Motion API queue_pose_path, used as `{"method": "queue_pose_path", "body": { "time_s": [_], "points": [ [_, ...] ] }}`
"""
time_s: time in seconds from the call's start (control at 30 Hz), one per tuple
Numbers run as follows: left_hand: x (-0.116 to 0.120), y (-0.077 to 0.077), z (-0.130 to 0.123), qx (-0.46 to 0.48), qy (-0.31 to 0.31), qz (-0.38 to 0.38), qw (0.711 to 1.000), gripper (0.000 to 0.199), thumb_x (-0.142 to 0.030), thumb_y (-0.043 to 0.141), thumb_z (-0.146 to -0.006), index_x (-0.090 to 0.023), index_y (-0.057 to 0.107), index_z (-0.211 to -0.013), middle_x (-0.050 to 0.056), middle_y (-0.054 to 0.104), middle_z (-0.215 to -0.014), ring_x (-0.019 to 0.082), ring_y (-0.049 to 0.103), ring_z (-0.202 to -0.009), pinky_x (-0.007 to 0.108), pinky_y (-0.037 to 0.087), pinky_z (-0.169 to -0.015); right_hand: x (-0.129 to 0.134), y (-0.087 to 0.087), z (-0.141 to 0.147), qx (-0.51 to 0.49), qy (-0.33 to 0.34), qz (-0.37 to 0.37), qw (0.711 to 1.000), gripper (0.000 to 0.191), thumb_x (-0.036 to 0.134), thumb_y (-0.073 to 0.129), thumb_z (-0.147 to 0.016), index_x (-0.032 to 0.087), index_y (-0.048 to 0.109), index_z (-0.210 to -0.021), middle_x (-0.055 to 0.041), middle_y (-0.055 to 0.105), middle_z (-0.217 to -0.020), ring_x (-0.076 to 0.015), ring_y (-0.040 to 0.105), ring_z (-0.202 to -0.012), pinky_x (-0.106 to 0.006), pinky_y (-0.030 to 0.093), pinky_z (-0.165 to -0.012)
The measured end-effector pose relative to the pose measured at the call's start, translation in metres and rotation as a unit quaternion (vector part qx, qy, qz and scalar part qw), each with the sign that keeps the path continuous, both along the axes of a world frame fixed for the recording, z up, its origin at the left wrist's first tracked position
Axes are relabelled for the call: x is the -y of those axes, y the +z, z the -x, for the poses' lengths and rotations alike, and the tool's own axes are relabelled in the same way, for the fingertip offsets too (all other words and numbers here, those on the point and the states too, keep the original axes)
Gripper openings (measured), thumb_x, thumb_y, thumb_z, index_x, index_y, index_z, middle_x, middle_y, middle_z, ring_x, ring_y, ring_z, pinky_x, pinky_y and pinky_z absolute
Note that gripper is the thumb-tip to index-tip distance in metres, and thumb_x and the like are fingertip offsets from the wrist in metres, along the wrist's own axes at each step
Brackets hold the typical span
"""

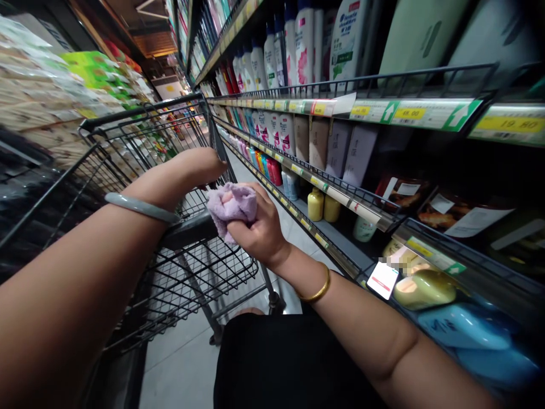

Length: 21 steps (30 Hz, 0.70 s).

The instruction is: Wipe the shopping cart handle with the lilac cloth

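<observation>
In my right hand (pixel 264 230) is a bunched, pale purple cloth (pixel 232 210), its folds sticking out between the thumb and fingers. My left hand (pixel 198 166) is just above and left of the cloth, near the corner of a black wire shopping cart (pixel 204 284). Its back faces up and most of its fingers are hidden, so what it touches does not show. A pale bangle (pixel 140 207) circles the left wrist and a gold bangle (pixel 323 287) the right.
Shelves of bottles (pixel 302 48) with price rails (pixel 415 113) line the right side. A lit phone (pixel 383 278) lies on the low shelf beside yellow bottles (pixel 426 288). Stacked packages (pixel 38 102) stand at the left. Tiled floor (pixel 179 358) shows below the cart.
</observation>
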<state>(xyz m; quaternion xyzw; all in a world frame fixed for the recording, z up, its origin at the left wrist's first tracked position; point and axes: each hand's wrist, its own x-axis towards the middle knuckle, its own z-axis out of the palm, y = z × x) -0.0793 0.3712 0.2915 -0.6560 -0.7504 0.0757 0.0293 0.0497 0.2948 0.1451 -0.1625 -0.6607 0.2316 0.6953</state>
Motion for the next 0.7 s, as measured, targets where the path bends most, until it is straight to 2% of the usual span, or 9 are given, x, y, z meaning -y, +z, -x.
{"method": "queue_pose_path", "body": {
  "time_s": [0.07,0.2,0.27,0.4,0.47,0.53,0.63,0.7],
  "points": [
    [0.000,0.000,0.000,-0.008,0.017,0.006,1.000,0.043,-0.037,0.045,-0.088,-0.007,0.076,-0.090,0.015,0.068,-0.063,0.024,0.065,-0.057,0.030,0.050,-0.063,-0.007,-0.009,0.004,0.009,-0.007,0.003,1.000,0.031,0.020,0.065,-0.079,0.025,0.063,-0.109,-0.0051,0.067,-0.117,-0.0214,0.065,-0.117,-0.038,0.054,-0.111],
    [-0.002,-0.001,0.000,-0.016,0.040,0.013,0.999,0.043,-0.039,0.045,-0.087,-0.010,0.076,-0.089,0.016,0.069,-0.064,0.027,0.066,-0.056,0.031,0.050,-0.057,-0.023,-0.029,0.014,0.079,-0.027,0.120,0.989,0.039,0.018,0.064,-0.079,0.024,0.065,-0.118,-0.0055,0.069,-0.111,-0.0217,0.068,-0.109,-0.037,0.057,-0.105],
    [-0.003,-0.002,0.000,-0.011,0.043,0.011,0.999,0.044,-0.039,0.044,-0.088,-0.010,0.076,-0.089,0.016,0.069,-0.065,0.027,0.066,-0.055,0.031,0.050,-0.057,-0.020,-0.026,0.013,0.091,-0.030,0.138,0.986,0.037,0.020,0.064,-0.081,0.024,0.065,-0.117,-0.0046,0.068,-0.109,-0.0211,0.068,-0.105,-0.037,0.058,-0.103],
    [-0.006,-0.004,0.003,-0.012,0.030,-0.012,0.999,0.042,-0.039,0.046,-0.088,-0.010,0.076,-0.092,0.017,0.070,-0.068,0.026,0.066,-0.056,0.032,0.052,-0.062,-0.003,-0.005,0.004,0.062,-0.030,0.059,0.996,0.028,0.023,0.062,-0.084,0.023,0.064,-0.112,-0.0051,0.066,-0.112,-0.0203,0.066,-0.110,-0.036,0.056,-0.107],
    [-0.007,-0.004,0.005,-0.010,0.029,-0.009,0.999,0.042,-0.040,0.047,-0.087,-0.011,0.076,-0.093,0.017,0.070,-0.069,0.027,0.066,-0.057,0.032,0.053,-0.062,-0.004,-0.005,0.003,0.068,-0.030,0.046,0.996,0.032,0.022,0.062,-0.084,0.022,0.064,-0.116,-0.0058,0.066,-0.115,-0.0208,0.065,-0.114,-0.036,0.054,-0.109],
    [-0.007,-0.004,0.005,-0.007,0.037,0.001,0.999,0.042,-0.041,0.047,-0.087,-0.011,0.077,-0.092,0.017,0.069,-0.066,0.028,0.066,-0.058,0.033,0.052,-0.063,-0.012,-0.014,0.006,0.101,-0.029,0.093,0.990,0.038,0.020,0.062,-0.084,0.023,0.064,-0.121,-0.0062,0.067,-0.117,-0.0219,0.066,-0.115,-0.037,0.054,-0.109],
    [-0.007,-0.003,0.004,-0.007,0.042,-0.001,0.999,0.042,-0.040,0.048,-0.088,-0.010,0.077,-0.087,0.015,0.066,-0.060,0.027,0.066,-0.060,0.033,0.053,-0.068,-0.027,-0.031,0.012,0.151,-0.017,0.219,0.964,0.038,0.022,0.064,-0.083,0.022,0.066,-0.121,-0.0065,0.070,-0.112,-0.0240,0.069,-0.107,-0.039,0.058,-0.102],
    [-0.007,-0.002,0.003,-0.002,0.035,-0.006,0.999,0.042,-0.037,0.047,-0.089,-0.007,0.076,-0.084,0.013,0.063,-0.057,0.024,0.064,-0.059,0.032,0.052,-0.072,-0.029,-0.032,0.014,0.137,-0.018,0.233,0.963,0.035,0.022,0.064,-0.082,0.022,0.068,-0.117,-0.0060,0.070,-0.109,-0.0238,0.069,-0.105,-0.039,0.058,-0.102]
  ]
}}
